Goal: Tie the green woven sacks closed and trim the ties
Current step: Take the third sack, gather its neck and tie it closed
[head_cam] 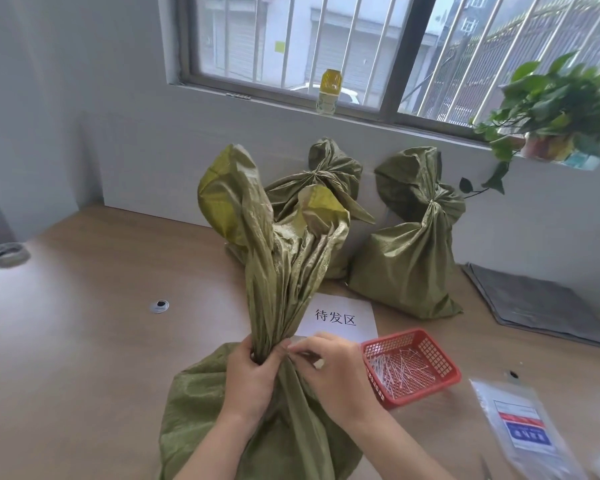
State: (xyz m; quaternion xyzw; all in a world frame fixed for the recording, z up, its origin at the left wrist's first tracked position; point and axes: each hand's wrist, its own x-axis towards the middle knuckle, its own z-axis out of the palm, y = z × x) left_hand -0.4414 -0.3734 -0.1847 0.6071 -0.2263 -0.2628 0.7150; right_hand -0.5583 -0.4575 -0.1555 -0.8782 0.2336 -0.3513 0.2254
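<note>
A green woven sack (278, 427) stands on the wooden table right in front of me, its long gathered neck (281, 271) rising upright. My left hand (250, 379) is clenched around the neck at its narrowest point. My right hand (333, 372) presses against the same spot from the right, pinching a thin white tie (317, 363) at the neck. Behind stand two more green sacks, one at the back middle (326, 181) and one at the back right (409, 251), both with bunched, tied necks.
A red plastic basket (430, 344) holding several white ties sits just right of my hands. A white paper label (340, 318) lies behind it. A clear packet (523, 431) lies at the front right, grey sheets (548, 303) further back, a tape roll (7, 254) far left, a plant (555, 109) on the sill.
</note>
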